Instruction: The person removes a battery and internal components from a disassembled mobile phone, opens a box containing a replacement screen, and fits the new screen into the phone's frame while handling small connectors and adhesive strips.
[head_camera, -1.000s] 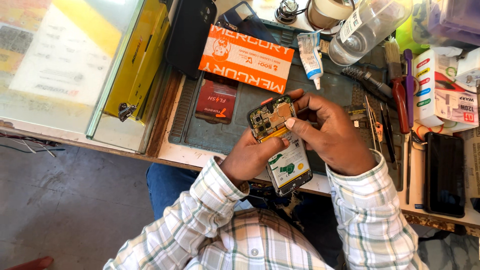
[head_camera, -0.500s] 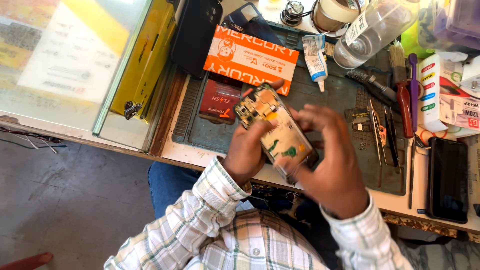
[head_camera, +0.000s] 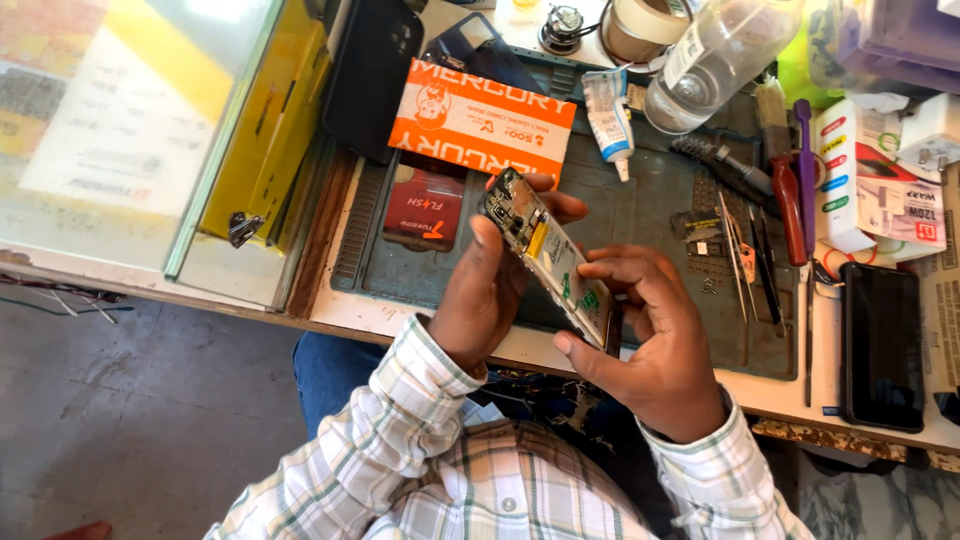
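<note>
An opened phone (head_camera: 547, 252) with its circuit boards bare is held tilted above the grey work mat (head_camera: 655, 215). My left hand (head_camera: 487, 290) grips its upper end, thumb on one edge and fingers behind. My right hand (head_camera: 645, 340) holds the lower end, thumb at the bottom corner and fingers curled over the side. Both plaid sleeves show below.
An orange box (head_camera: 482, 122), a small red packet (head_camera: 423, 208) and a black phone case (head_camera: 371, 70) lie at the mat's left. A glue tube (head_camera: 608, 118), clear bottle (head_camera: 715, 55), tape roll (head_camera: 638, 25), tweezers and screwdrivers (head_camera: 785, 200) and a black phone (head_camera: 882, 345) lie right.
The phone went from two separate parts held close to my body to one long piece, raised and tilted over the mat. My right hand slid down to its lower end.
</note>
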